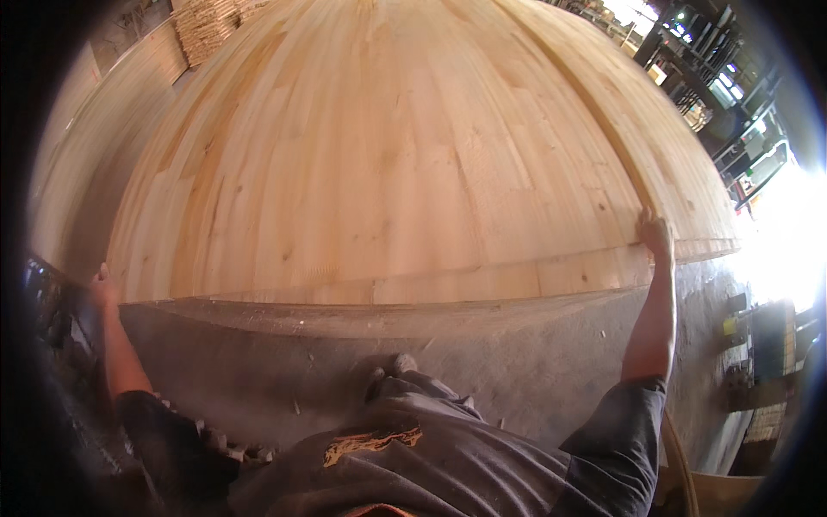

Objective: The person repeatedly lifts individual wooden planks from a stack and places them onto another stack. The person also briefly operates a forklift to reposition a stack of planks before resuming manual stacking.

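A large panel of pale edge-glued wood strips spreads out in front of me, with knots and darker streaks across its top. My left hand grips the panel's near left corner, its fingers partly hidden at the edge. At the near right part of the same panel, my right hand is closed on the side edge, with the arm stretched forward. Another wood panel shows beyond that edge on the right, and a strip of wood also shows below the top panel's near edge.
To the left stands another broad wood surface, with stacked boards behind it. My shoes are on the dusty grey floor. Dark racks stand at the far right, and wooden pieces lie nearer on that side.
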{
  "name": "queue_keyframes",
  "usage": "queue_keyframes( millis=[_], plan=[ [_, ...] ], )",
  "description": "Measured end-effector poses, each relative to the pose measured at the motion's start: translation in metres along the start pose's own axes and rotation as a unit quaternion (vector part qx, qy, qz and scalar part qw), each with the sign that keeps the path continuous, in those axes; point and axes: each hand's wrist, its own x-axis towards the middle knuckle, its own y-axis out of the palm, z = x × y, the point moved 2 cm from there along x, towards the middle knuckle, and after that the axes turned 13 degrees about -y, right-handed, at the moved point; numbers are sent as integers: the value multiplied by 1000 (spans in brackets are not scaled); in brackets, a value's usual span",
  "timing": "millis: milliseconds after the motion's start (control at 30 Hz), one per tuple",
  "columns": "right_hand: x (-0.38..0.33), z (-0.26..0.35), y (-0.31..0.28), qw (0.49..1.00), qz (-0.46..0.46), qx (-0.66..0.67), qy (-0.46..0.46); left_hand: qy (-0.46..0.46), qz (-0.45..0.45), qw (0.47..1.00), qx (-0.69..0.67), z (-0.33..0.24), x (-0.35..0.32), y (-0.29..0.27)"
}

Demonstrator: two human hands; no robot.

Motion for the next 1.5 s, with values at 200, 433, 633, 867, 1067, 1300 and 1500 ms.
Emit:
queue_keyframes(
  millis=[200,433,633,867,1067,1300,1500],
  plan=[
    [16,62,-34,1000,0,5,20,32,24,998,-47,1,10,17],
    [-23,110,-67,997,48,0,62,21,25,999,42,-10,6,17],
    [-31,104,-43,998,41,25,33,11,49,999,1,-18,15,28],
    [-36,90,-14,1000,-10,9,21,44,78,991,103,-24,47,49],
    [-40,49,4,999,-17,-40,-14,87,101,988,72,-22,16,27],
    [-66,39,-8,993,33,36,105,61,76,993,70,-55,-27,0],
    [-77,77,-58,949,-34,135,283,96,106,985,100,-59,-19,4]
  ],
)
